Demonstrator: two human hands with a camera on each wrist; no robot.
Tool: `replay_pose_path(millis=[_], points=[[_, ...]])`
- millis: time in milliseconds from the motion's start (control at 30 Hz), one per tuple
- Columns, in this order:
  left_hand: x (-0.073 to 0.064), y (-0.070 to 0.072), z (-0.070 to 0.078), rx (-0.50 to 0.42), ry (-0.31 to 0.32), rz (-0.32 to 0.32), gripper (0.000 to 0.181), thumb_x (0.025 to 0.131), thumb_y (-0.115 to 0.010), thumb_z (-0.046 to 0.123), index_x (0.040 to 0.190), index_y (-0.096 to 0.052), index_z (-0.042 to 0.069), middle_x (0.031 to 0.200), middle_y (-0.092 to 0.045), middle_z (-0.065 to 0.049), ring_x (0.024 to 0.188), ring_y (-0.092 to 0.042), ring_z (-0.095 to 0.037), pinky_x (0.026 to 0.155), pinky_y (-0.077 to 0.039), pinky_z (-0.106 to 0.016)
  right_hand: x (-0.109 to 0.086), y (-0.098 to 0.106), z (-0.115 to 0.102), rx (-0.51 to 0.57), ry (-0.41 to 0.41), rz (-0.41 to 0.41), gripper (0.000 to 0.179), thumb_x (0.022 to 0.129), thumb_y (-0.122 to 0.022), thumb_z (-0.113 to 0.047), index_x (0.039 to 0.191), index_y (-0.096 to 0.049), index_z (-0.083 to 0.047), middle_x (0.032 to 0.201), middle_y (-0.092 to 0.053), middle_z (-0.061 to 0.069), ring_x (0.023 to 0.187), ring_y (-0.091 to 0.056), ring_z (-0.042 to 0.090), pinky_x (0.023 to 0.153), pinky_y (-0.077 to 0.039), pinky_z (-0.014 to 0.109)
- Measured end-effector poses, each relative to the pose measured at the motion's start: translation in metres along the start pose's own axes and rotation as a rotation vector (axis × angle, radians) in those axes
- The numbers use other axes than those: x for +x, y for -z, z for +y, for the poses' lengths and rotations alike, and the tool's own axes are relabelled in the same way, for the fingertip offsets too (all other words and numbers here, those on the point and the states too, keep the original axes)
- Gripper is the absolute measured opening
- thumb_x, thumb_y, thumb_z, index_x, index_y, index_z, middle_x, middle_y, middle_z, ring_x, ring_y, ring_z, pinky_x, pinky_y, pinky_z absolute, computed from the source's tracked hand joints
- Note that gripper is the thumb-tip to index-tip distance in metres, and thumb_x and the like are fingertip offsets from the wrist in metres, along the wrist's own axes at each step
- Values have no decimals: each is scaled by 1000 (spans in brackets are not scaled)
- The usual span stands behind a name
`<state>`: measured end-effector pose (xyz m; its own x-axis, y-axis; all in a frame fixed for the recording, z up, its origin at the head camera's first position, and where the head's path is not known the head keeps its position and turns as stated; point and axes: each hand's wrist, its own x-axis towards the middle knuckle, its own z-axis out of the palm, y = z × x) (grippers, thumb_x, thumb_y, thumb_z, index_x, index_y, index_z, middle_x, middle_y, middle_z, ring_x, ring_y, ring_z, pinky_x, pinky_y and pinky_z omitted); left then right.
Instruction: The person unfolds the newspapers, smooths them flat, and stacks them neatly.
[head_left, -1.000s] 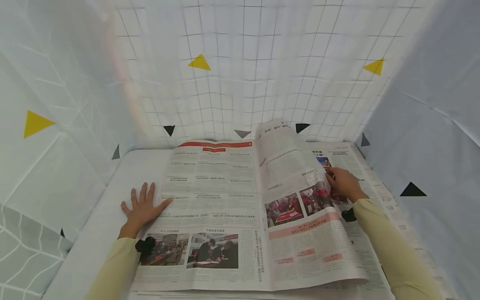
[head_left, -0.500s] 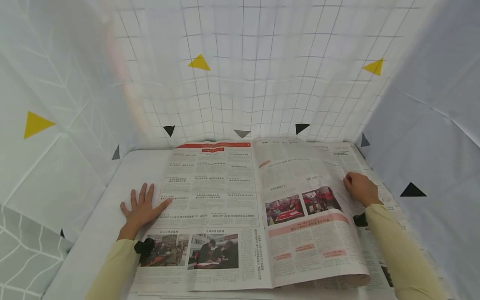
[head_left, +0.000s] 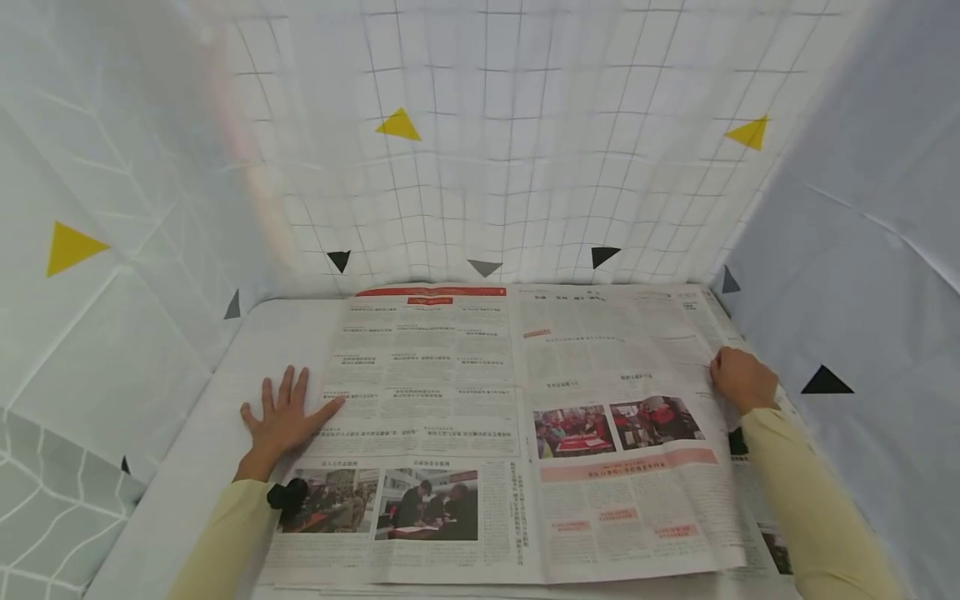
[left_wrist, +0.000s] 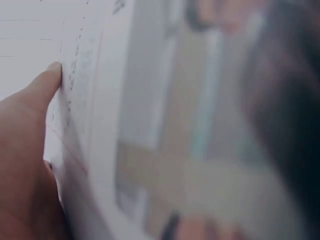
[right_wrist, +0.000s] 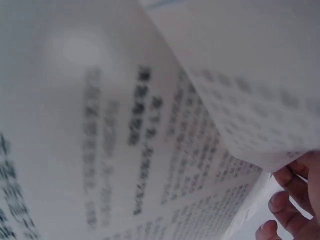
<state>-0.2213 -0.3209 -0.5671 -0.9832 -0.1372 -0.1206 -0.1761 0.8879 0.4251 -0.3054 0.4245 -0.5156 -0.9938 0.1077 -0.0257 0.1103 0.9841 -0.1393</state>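
An open newspaper (head_left: 450,367) lies on a white table, its print upside down in the head view. My left hand (head_left: 281,421) rests with fingers spread at its left edge, the thumb over the paper. The left wrist view shows that thumb (left_wrist: 47,80) against the sheet, beside a blurred photo. At the right side, my right hand (head_left: 744,379) pinches the outer edge of the right-hand page (head_left: 622,500). Curled fingers (right_wrist: 285,207) at the lifted page edge show in the right wrist view, over print below. The right thumb is hidden.
More newspaper sheets (head_left: 761,500) lie under the right page and stick out to the right. Bare white table (head_left: 202,442) shows on the left. A gridded white sheet (head_left: 487,150) stands behind, with pale side walls marked by yellow and black triangles.
My right hand has moved right and slightly down with the page edge. The page, curled up before, now lies nearly flat over the sheets beneath. My left hand has stayed put.
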Motion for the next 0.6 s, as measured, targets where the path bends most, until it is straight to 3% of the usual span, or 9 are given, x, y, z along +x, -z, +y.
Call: replay_pose_path(millis=[267,367,600], points=[[-4,3,4,7,5,-30,114,91,-53,75,166,-3,6,173,8,-23,155,18,-56,110,17,-82,0,11,15,76,-24,-13,37,103,-45,-21,106,-62,12,82,-67,26,64,-61,32,53,-46,45],[-4,2,3,3,4,-33,115,90,-54,76,166,-3,6,173,9,-24,155,18,-56,110,17,-82,4,13,24,94,-32,-83,45,102,-45,-26,113,-61,14,89,-67,28,70,-61,33,55,-46,42],[-2,0,3,10,0,-13,114,90,-55,75,166,-3,6,173,8,-23,156,17,-55,111,17,-81,7,24,42,128,38,-261,70,107,-44,-43,123,-54,24,118,-59,44,92,-65,44,75,-55,51]])
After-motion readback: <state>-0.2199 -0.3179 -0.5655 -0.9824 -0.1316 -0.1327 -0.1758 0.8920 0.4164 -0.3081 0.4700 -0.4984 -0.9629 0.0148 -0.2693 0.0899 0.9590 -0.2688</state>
